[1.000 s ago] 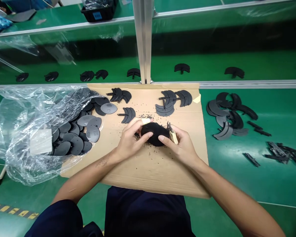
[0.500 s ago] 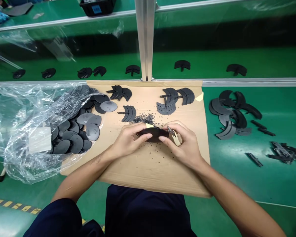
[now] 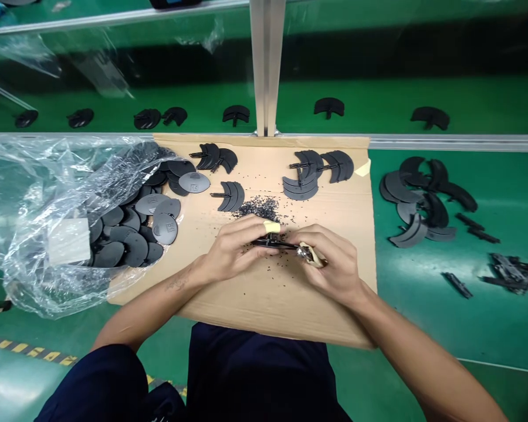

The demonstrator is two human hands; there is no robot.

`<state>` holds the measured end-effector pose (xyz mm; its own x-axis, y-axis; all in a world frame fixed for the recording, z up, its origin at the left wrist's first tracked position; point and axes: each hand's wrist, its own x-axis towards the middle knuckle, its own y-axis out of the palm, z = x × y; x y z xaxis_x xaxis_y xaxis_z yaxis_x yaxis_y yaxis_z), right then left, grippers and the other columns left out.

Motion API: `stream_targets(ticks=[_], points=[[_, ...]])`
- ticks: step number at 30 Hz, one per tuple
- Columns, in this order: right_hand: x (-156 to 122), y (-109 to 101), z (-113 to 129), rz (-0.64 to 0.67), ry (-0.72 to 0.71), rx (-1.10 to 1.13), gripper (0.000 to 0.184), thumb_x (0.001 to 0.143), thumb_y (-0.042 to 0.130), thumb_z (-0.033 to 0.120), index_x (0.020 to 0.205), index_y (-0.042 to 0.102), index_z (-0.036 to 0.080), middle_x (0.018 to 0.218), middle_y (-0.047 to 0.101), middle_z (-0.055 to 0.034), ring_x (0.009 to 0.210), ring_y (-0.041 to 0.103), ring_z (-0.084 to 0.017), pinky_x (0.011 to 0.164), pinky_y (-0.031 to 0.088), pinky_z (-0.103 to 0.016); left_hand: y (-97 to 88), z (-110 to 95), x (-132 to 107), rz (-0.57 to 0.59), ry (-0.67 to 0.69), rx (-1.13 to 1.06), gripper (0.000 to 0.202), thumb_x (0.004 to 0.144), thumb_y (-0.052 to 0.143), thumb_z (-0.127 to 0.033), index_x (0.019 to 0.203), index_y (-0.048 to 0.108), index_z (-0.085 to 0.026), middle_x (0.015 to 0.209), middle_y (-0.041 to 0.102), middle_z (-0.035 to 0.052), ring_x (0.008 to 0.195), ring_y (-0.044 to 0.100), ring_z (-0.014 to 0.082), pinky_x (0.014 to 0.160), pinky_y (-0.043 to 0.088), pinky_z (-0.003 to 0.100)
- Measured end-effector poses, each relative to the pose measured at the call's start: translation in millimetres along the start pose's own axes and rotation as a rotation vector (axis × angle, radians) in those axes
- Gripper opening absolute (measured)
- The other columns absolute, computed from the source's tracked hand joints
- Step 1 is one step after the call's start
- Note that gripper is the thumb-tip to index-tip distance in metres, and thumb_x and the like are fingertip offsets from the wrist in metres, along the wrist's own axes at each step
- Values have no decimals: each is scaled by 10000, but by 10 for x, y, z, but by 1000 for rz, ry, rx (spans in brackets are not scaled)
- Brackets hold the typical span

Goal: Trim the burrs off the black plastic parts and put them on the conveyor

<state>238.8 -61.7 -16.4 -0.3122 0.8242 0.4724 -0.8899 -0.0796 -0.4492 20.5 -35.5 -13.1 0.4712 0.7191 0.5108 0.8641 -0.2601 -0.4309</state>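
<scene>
My left hand [image 3: 242, 249] pinches a black oval plastic disc [image 3: 266, 242] between thumb and fingers. The disc is turned nearly edge-on, and a yellow wrap [image 3: 271, 227] covers a fingertip of that hand. My right hand [image 3: 330, 261] is closed around a pair of nippers [image 3: 305, 253] with a metal head and cream handles, mostly hidden by the palm. The metal head lies close to the disc's right end; whether the jaws touch it I cannot tell. Just beyond the hands lies a heap of tiny black clippings [image 3: 259, 207] on the cardboard sheet [image 3: 264, 299].
A clear plastic bag [image 3: 35, 293] spills black oval discs [image 3: 136, 253] on the left. Finned curved black parts [image 3: 231, 196] lie on the cardboard. More curved parts [image 3: 411, 231] and narrow black pieces [image 3: 510, 272] rest on the green table at right. A metal post [image 3: 267, 70] stands behind.
The disc has been tilted from showing its broad face to nearly edge-on. The nippers' head has swung down and left beside its right end. The whole view has shifted slightly.
</scene>
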Motion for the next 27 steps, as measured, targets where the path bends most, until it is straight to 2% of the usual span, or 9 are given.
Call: stream_targets(ticks=[5,9,13,16,19,21,24,27], points=[[-3,7,29,11,-2,-14,135,943,609,171,1035,679,241,899,727,-75,779,700,-202,676,581,-342,25,-61,3,-95,26,28,236,894,767,-250,1128,759,-216,905,790,48,765,687,141,709,546,285],[-2,22,43,9,28,15,127,937,609,154,1011,672,235,892,715,-67,776,683,-194,664,562,-336,30,-95,0,-82,0,20,229,920,730,-212,1147,754,-192,903,791,59,760,681,136,714,544,282],[-4,37,39,4,3,16,132,923,629,135,1001,665,236,855,696,-48,732,664,-180,626,541,-317,21,-106,-3,-118,6,25,227,860,801,-225,1084,773,-199,849,787,35,703,665,118,669,537,252],[-3,36,47,-9,-2,33,156,918,638,117,1010,665,240,870,701,-44,752,675,-181,641,549,-317,6,-104,9,-98,-29,3,197,878,785,-257,1069,779,-212,879,790,41,746,687,134,706,560,271],[6,32,57,-42,10,85,181,903,655,92,1011,674,236,913,718,-51,824,706,-191,700,574,-326,-3,-90,19,-27,-63,-56,279,874,789,-319,1128,765,-207,991,795,72,884,724,173,809,590,308],[17,35,56,-56,33,114,176,894,679,93,1000,679,233,934,727,-56,857,716,-197,736,586,-335,0,-76,13,-1,-94,-85,307,883,779,-307,1167,750,-194,1045,792,84,941,735,176,847,597,299],[35,39,46,-64,56,109,139,885,719,139,989,690,227,945,736,-59,852,714,-200,748,592,-353,7,-46,-12,-34,-102,-65,233,913,743,-235,1141,755,-187,1013,795,68,909,742,151,821,597,263],[55,14,41,-82,25,83,135,879,739,172,996,691,217,956,732,-60,845,704,-197,731,590,-352,-10,-3,-32,-67,-59,0,232,911,745,-228,1137,750,-177,982,789,64,877,724,144,788,589,263]])
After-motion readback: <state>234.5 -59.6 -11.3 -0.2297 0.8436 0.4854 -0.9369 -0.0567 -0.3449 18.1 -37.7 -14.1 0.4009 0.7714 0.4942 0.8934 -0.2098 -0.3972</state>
